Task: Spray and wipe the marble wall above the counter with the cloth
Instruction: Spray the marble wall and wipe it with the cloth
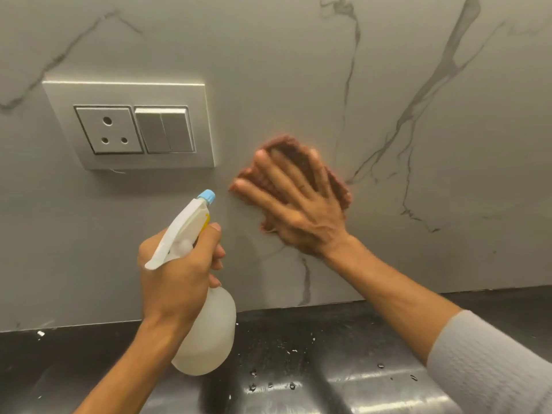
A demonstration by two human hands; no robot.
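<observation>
The grey-veined marble wall point(298, 70) fills most of the view. My right hand point(295, 204) lies flat with fingers spread, pressing a reddish-brown cloth point(336, 189) against the wall right of centre. The cloth is mostly hidden under my palm. My left hand point(176, 273) grips the neck of a translucent white spray bottle point(209, 333) with a white trigger head and blue nozzle point(207, 196). The nozzle points up at the wall, just left of the cloth.
A silver socket and switch plate point(131, 127) is mounted on the wall at upper left, close to the nozzle. Below the wall runs a glossy black counter point(298, 354) with scattered water droplets.
</observation>
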